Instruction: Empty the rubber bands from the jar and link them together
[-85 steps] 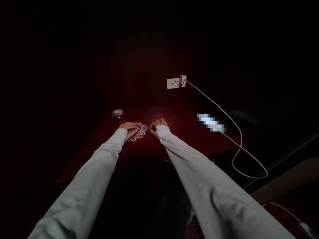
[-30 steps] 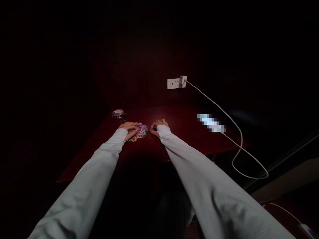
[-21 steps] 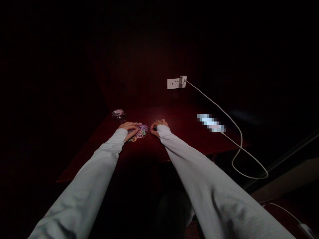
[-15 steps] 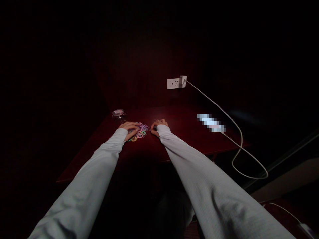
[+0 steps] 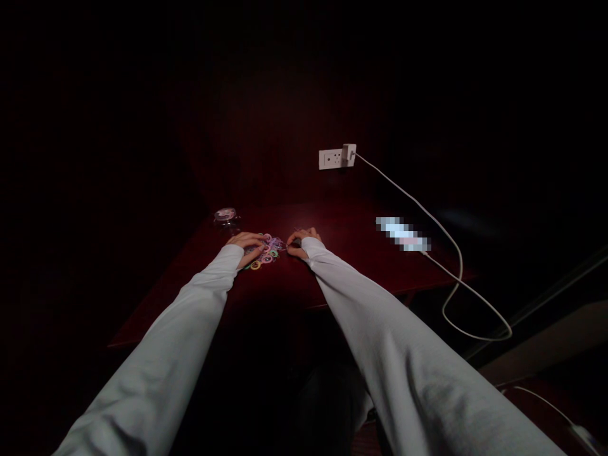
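Note:
A small heap of pastel hair ties [image 5: 268, 258], in pink, purple, green and yellow, lies on the dark red table between my hands. My left hand [image 5: 247, 242] rests over the heap's left side, its fingers stretched out and the thumb apart from them. Just right of the heap is my right hand [image 5: 301, 240], with thumb and fingertips pinched together. A thin purple strand at the heap's edge reaches toward that pinch, but what the fingers hold is too small to make out. Thin dark bits show just behind my right hand.
A clear round container [image 5: 225, 216] stands at the table's back left. At the right lies a lit, pixelated device [image 5: 403, 234]. Its white cable [image 5: 460, 253] loops past the right edge up to a charger [image 5: 349, 152] in the wall socket [image 5: 329, 159]. The table's [image 5: 190, 285] surface is dark red.
My right hand has turned slightly at the wrist, and its sleeve has shifted a little. The left hand and the heap look almost the same.

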Demonstrator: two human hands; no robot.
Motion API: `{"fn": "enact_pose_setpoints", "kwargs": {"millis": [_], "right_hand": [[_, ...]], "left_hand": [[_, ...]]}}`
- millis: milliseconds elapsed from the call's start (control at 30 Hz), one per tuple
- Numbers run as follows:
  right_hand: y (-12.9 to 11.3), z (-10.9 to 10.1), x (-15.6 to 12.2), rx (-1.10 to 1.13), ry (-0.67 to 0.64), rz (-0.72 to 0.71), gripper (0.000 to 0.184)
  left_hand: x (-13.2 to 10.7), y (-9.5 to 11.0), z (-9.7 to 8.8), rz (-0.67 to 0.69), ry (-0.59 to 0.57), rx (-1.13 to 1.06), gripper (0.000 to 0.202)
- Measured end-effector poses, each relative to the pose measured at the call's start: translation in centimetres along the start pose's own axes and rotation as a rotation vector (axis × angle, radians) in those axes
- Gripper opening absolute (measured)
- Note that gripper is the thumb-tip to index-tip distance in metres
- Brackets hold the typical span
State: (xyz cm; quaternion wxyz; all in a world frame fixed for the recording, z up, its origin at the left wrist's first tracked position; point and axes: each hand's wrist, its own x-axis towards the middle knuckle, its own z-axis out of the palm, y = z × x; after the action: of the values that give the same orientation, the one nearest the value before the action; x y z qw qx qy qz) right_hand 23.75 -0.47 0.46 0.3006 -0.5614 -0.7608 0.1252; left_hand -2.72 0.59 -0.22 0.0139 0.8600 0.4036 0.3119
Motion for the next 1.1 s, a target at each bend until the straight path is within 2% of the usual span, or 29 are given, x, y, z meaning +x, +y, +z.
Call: {"fn": "enact_pose_setpoints", "kwargs": {"millis": [200, 1100], "right_hand": [[0.65, -0.15, 0.33, 0.008, -0.050, -0.029, 0.021], [1.13, 0.23, 0.47, 0.046, -0.019, -0.057, 0.009]], "left_hand": [[0.03, 0.20, -0.17, 0.004, -0.003, -0.001, 0.036], [0.01, 0.04, -0.06, -0.015, 0.004, 0.002, 0.033]]}}
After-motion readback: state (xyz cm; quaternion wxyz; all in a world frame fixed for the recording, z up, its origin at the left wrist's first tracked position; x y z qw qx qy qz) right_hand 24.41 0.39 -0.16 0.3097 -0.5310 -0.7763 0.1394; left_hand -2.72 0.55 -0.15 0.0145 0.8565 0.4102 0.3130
